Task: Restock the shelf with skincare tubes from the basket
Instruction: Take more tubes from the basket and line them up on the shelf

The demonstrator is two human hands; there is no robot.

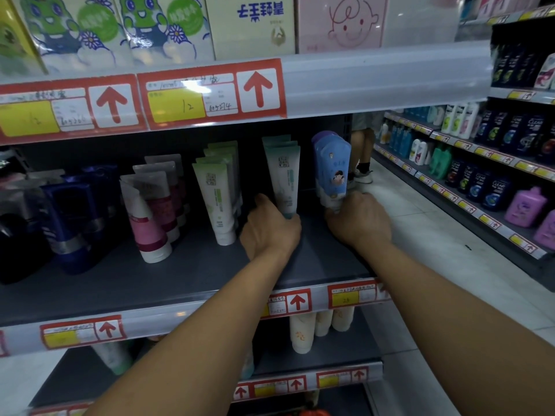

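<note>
Shelf: we take the dark grey shelf (pixel 192 274) as our landmark; both our arms reach over its front edge.
Left hand: our left hand (pixel 268 231) curls its fingers round the cap end of a white-and-teal tube (pixel 283 178), which stands upright on the shelf, right of centre, cap down.
Right hand: our right hand (pixel 359 219) grips the bottom of a blue tube (pixel 333 169) with a small cartoon figure, standing at the shelf's right end, tilted slightly, with a purple one just behind it.
Other tubes: left of the teal tube on the same shelf we see a row of white-and-green tubes (pixel 217 193), then white-and-pink tubes (pixel 150 217), then dark blue tubes (pixel 72 217) towards the left end.
Labels: red price tags with up arrows (pixel 295 301) run along the shelf's front lip.
Above the shelf: cartoon-printed boxes (pixel 150 25).
Below the shelf: cream tubes (pixel 303 331).
Right of the shelf: an aisle with shampoo bottles (pixel 492 187).
Basket: we cannot make it out.
</note>
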